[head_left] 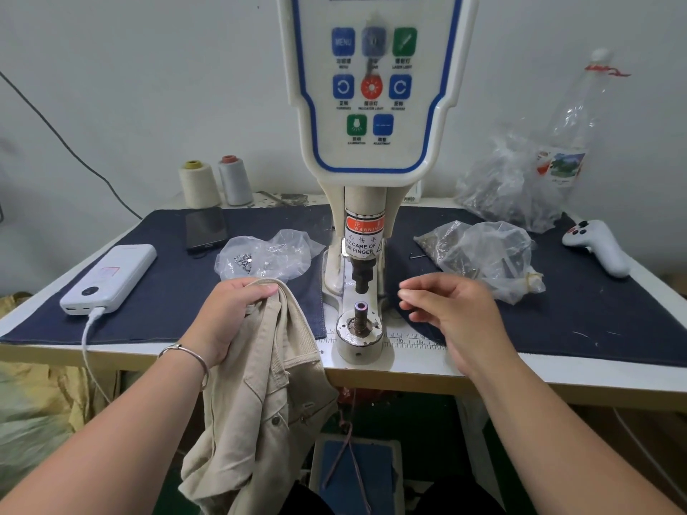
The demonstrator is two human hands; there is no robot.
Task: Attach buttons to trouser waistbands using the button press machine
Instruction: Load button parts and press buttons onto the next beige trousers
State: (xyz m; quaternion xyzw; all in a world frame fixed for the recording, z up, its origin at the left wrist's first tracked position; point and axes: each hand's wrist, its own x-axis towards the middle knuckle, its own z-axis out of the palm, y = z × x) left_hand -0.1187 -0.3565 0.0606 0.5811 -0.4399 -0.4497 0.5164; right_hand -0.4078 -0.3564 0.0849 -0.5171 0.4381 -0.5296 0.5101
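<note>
A white table carries a dark denim mat, split by the press, whose keypad panel faces the viewer. Below the panel the punch hangs above the lower die, apart from it, nothing between them. Beige trousers hang over the table's front edge, left of the die; the left hand grips their upper edge, fingers curled round the cloth, a bangle on the wrist. The right hand hovers right of the die with fingers loosely bent, holding nothing visible. Clear bags lie on the mat right of the press, another bag with small metal parts to its left. A power bank, phone and two thread cones sit at far left; a white controller at far right.
</note>
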